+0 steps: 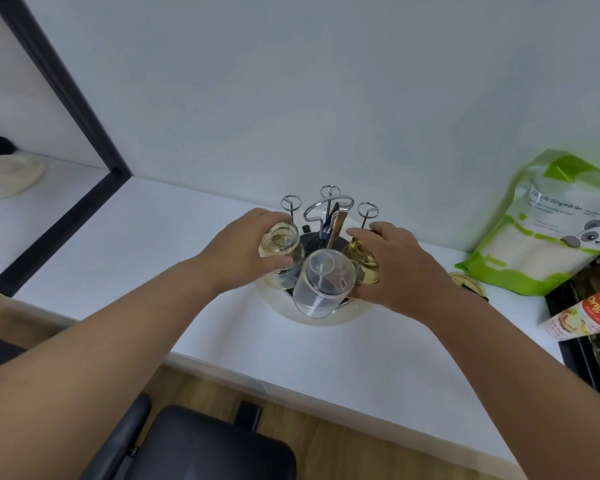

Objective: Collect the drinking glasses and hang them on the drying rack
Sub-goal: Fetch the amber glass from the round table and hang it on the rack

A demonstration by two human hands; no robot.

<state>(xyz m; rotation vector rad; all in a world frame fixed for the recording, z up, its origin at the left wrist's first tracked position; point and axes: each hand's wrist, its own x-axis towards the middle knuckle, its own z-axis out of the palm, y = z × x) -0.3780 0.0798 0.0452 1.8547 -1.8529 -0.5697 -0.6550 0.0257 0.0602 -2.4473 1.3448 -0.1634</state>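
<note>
White wall stands behind a long white counter [125, 244]. On the counter sits a round drying rack [347, 315] with a white base and thin metal pegs that end in little rings. Three pegs at the back stick up bare. A clear glass [323, 284] hangs upside down on the front peg, between the two hands.

The left hand [238, 244] curls its fingers and thumb around a yellowish glass [280, 252] on the left side of the rack, bottom up. The right hand [400, 268] wraps around another yellowish glass [361, 259] on the right side of the rack.

Dark tools stand in the middle of the rack. A green and white bag [548, 223] with a panda on it leans on the wall to the right. A black chair [201, 445] sits below the counter.
</note>
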